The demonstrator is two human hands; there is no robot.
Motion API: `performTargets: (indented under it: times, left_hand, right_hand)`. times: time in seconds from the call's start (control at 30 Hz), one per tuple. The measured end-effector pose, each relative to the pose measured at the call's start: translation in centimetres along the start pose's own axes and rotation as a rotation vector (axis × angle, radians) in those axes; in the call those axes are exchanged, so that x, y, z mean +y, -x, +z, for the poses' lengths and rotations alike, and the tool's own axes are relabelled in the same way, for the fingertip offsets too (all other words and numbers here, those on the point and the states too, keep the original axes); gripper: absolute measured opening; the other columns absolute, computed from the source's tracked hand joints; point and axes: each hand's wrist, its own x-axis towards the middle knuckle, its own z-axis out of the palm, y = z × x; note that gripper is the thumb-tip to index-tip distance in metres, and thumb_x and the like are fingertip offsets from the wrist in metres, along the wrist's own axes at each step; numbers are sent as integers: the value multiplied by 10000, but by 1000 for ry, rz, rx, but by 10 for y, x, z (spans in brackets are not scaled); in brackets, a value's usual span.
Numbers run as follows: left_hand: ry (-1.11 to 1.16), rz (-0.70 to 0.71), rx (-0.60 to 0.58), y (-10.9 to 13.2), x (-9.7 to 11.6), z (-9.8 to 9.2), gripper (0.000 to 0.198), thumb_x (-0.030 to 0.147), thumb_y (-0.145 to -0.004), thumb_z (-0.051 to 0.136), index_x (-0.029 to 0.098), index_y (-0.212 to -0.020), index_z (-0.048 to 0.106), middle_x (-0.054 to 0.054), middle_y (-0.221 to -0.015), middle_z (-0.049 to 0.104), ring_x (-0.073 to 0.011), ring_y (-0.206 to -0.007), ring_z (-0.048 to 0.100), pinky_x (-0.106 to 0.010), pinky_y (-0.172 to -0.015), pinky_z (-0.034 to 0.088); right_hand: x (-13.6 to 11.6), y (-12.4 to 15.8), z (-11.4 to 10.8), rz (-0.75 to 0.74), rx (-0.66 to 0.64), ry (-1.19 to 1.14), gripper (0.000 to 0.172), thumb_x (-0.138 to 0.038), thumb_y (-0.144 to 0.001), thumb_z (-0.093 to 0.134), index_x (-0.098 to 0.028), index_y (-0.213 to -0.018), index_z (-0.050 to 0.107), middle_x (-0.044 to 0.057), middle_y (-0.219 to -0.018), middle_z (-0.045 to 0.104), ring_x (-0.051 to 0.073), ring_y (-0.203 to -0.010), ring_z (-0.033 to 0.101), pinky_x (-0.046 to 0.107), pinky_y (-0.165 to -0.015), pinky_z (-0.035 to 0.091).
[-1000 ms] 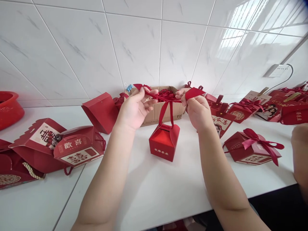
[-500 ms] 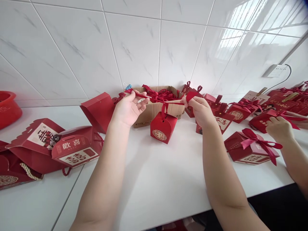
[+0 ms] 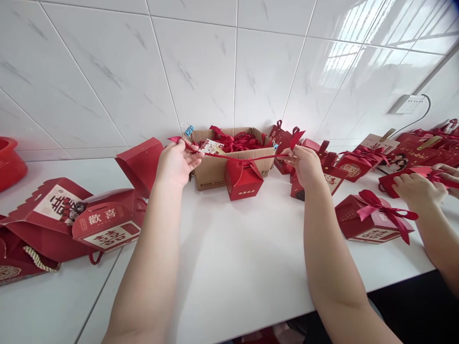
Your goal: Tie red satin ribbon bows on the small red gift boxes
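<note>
A small red gift box (image 3: pixel 243 180) hangs from a red ribbon (image 3: pixel 229 155) pulled taut and level between my two hands, just above the white counter (image 3: pixel 233 267). My left hand (image 3: pixel 176 161) pinches the ribbon's left end, fingers closed. My right hand (image 3: pixel 303 162) pinches the right end, whose tip sticks up past the fingers. The box sits in front of an open cardboard carton (image 3: pixel 215 168) filled with red ribbons.
Several red gift boxes and bags lie at the left (image 3: pixel 107 225) and right (image 3: pixel 373 222). Another person's hands (image 3: pixel 418 188) work on a box at the far right. A red basin (image 3: pixel 10 162) stands at the left edge. A wall socket (image 3: pixel 407 103) is on the tiled wall.
My hands have spread apart, pulling the ribbon straight and tight. The box has turned and risen closer to the ribbon. The other person's hands have come into view at the right.
</note>
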Motion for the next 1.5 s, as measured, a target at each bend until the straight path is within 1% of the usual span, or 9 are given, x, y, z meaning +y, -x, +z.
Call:
performTargets:
  times: [0.3, 0.53, 0.67, 0.83, 0.9, 0.97, 1.13, 1.33, 1.5]
  left_hand:
    - [-95, 5, 83, -17, -14, -12, 306, 141, -953, 345, 167, -677, 475, 30, -587, 539, -97, -518, 619, -255, -641, 543]
    - [-736, 194, 158, -25, -24, -21, 219, 175, -884, 415, 191, -675, 479, 7, -589, 545, -121, -407, 500, -268, -471, 466]
    - [-1153, 278, 51, -13, -12, -23, 37, 226, -817, 539, 203, -789, 546, -57, -795, 631, -215, -673, 615, -340, -635, 500]
    - [-1193, 742, 192, 17, 1, 2, 407, 213, -734, 662, 198, -1125, 552, -125, -1247, 498, -310, -1202, 473, -438, -991, 417]
    - [-1151, 774, 26, 26, -9, 18, 272, 240, -787, 622, 203, -1053, 578, -91, -1174, 544, -275, -1168, 497, -418, -1022, 397]
    - [-1147, 611, -257, 32, -27, 32, 211, 344, -822, 599, 205, -981, 586, -71, -1096, 585, -248, -1058, 558, -390, -955, 447]
    - [-1383, 302, -513, 33, -71, 47, 534, 549, -706, 673, 166, -1047, 527, -159, -1174, 510, -353, -1182, 459, -434, -916, 460]
    - [-1503, 202, -768, 18, -45, 23, 589, 521, -654, 703, 244, -1141, 521, -95, -1295, 478, -321, -1215, 467, -382, -852, 494]
    - [-1449, 171, -717, 9, -29, 10, 433, 572, -758, 587, 252, -1050, 587, -64, -1204, 574, -265, -1021, 591, -321, -723, 499]
  right_hand:
    - [11, -7, -14, 234, 210, 138, 274, -270, -797, 545, -195, -545, 468, 6, -674, 597, 141, -611, 668, 272, -681, 513]
    - [22, -16, -14, 272, 296, 363, 296, -240, -818, 490, -203, -530, 432, 15, -577, 586, 152, -517, 631, 274, -571, 465]
    - [19, -12, -10, 266, 248, 476, 123, -219, -742, 568, -194, -626, 535, 46, -664, 637, 206, -644, 651, 317, -633, 479]
    - [-1, 1, 1, -97, 367, 615, 243, -233, -765, 561, -204, -1005, 579, 117, -1106, 633, 245, -985, 612, 408, -852, 475]
    - [-5, 5, 9, -248, 244, 615, 206, -227, -799, 526, -202, -988, 605, 113, -1113, 640, 233, -985, 623, 407, -863, 483]
    - [-2, 7, 19, -264, 7, 629, 182, -234, -815, 528, -204, -956, 638, 95, -1064, 667, 230, -992, 630, 395, -859, 491]
    - [22, 10, 36, -99, -405, 843, 261, -248, -811, 586, -182, -1055, 652, 117, -1079, 674, 247, -996, 624, 367, -792, 504]
    - [21, 16, 45, -22, -586, 852, 219, -352, -755, 686, -202, -914, 672, 51, -871, 695, 174, -755, 628, 284, -634, 477]
    - [15, 18, 51, -67, -628, 826, 115, -276, -791, 648, -186, -720, 632, 35, -852, 690, 152, -740, 616, 266, -624, 457]
